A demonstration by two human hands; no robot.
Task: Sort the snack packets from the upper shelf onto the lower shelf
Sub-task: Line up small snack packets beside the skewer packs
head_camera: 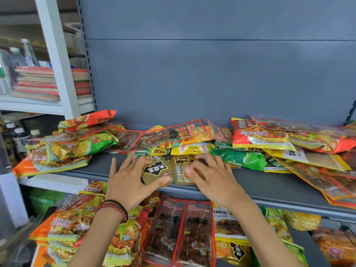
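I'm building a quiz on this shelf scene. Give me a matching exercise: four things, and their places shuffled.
1 left hand
2 red-edged twin packets
3 stack of books
4 dark green packet

a lower shelf
b white rack, far left
c touching an olive packet
d upper shelf, right of the right hand

Pairs: 1-c, 2-a, 3-b, 4-d
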